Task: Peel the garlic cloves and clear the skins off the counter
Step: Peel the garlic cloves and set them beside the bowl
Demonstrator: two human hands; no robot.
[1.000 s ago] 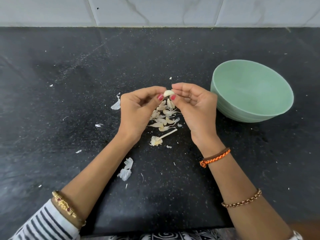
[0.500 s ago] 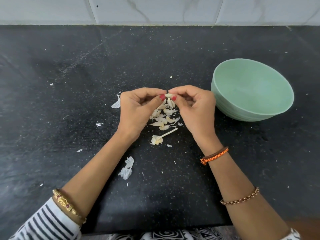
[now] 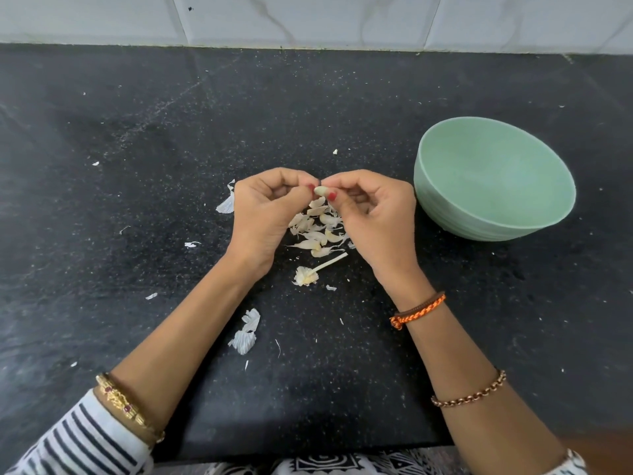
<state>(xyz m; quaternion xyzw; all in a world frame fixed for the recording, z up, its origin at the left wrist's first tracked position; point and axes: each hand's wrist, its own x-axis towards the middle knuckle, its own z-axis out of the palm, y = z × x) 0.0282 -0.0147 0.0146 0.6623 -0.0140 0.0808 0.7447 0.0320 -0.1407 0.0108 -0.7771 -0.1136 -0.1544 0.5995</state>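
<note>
Pinching clove (image 3: 320, 190) between hands (image 3: 263, 214)

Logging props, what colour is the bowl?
Pale mint green; the bowl shows in the head view, the only one.

Left hand (image 3: 265, 209) and right hand (image 3: 373, 214) meet fingertip to fingertip, fingers curled, pinching.
</note>
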